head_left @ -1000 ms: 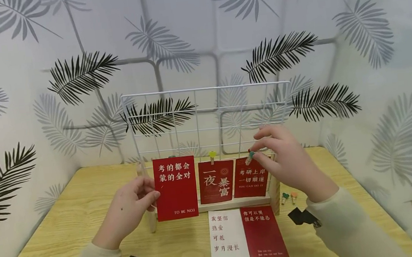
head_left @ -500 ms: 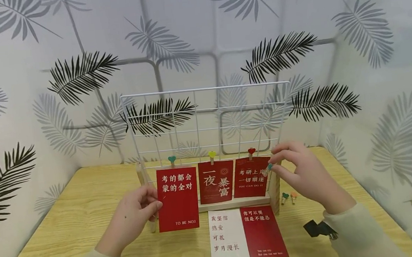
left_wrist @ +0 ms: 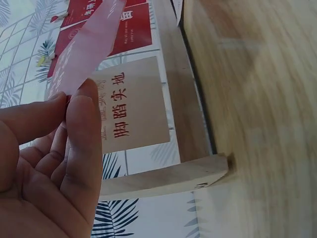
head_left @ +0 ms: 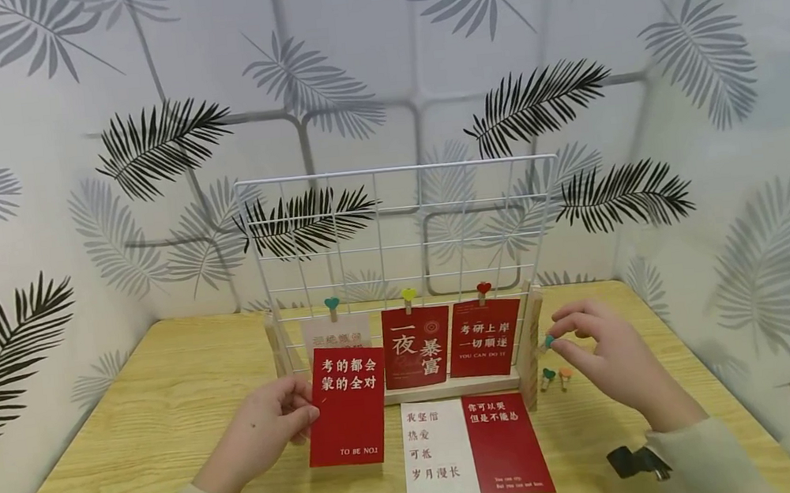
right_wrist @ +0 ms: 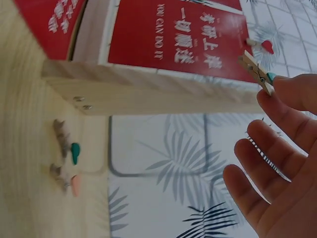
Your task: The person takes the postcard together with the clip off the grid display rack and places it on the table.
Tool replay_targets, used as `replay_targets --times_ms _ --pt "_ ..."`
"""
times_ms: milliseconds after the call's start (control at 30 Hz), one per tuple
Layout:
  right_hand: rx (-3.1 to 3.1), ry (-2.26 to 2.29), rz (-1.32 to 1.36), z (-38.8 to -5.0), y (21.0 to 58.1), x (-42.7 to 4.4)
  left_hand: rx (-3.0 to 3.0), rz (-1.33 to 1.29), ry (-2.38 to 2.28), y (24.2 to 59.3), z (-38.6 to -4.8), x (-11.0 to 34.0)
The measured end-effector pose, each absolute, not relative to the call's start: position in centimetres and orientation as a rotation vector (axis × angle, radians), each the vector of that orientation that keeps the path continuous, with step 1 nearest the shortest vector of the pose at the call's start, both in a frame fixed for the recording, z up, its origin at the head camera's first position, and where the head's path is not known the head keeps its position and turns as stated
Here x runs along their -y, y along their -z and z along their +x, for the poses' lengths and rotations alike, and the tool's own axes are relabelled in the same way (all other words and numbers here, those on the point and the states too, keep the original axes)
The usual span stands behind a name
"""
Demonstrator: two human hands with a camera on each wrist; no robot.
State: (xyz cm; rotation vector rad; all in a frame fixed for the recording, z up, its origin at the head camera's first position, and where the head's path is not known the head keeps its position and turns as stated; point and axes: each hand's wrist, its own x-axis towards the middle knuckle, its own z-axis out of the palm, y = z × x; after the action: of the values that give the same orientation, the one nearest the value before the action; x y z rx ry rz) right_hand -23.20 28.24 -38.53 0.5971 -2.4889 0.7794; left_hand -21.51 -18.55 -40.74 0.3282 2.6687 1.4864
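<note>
Left fingers (left_wrist: 82,136), red card (head_left: 349,417) between.

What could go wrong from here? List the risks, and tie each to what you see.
1. The left grip pinches the red card by one side only, so it might bend or slip.
2. The right grip holds the small teal-heart peg between thumb and finger; it could drop.
3. In the head view, the red card overlaps the hanging pale card, so a careless move might knock that one.
</note>
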Motion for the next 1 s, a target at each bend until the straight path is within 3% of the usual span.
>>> replay_targets --times_ms 500,1000 --pt "2.793 -1.047 0.494 -24.2 42.2 -31.3 -2.592 0.292 -1.378 42.8 -21.9 18.2" --pt "3.057 -1.067 0.612 -24.8 44.2 -31.9 -2.556 0.318 -1.296 43.8 -21.5 17.9"
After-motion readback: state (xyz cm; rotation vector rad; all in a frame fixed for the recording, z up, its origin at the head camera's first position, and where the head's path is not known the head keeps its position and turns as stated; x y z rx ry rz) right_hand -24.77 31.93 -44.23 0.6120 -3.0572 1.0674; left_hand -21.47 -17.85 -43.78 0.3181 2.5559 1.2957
